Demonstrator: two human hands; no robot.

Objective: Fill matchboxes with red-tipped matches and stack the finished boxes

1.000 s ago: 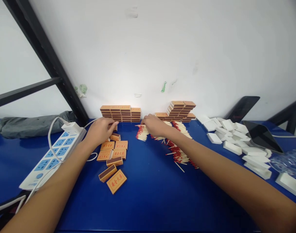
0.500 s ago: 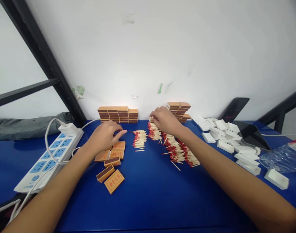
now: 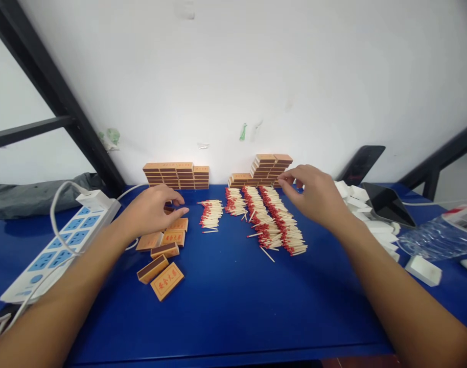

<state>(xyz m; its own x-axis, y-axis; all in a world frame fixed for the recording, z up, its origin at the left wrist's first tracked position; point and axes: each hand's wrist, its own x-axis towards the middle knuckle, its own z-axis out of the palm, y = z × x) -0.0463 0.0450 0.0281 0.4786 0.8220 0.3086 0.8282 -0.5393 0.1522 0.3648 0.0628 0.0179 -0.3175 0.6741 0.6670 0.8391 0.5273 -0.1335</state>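
My left hand [image 3: 153, 208] hovers with fingers apart over loose orange matchboxes [image 3: 174, 238] on the blue table [image 3: 218, 317]; it holds nothing. Close to the right end of the stepped matchbox stack [image 3: 270, 166], my right hand [image 3: 312, 194] has thumb and forefinger near each other, and whether something small is between them is too small to tell. Red-tipped matches lie in a small pile [image 3: 211, 214] at the centre and in longer rows [image 3: 281, 217] to the right. Another matchbox stack [image 3: 176, 175] stands against the wall at the left.
A white power strip [image 3: 61, 245] with cables lies at the left, a dark grey bundle [image 3: 38, 197] behind it. At the right are white matchbox trays [image 3: 381, 230], a black phone-like object [image 3: 362, 163], a dark tray [image 3: 389, 204] and a clear plastic bottle [image 3: 440, 237].
My right hand has moved right, from the back of the match rows to the right end of the stack. My left hand stays over the loose boxes. The view has shifted slightly.
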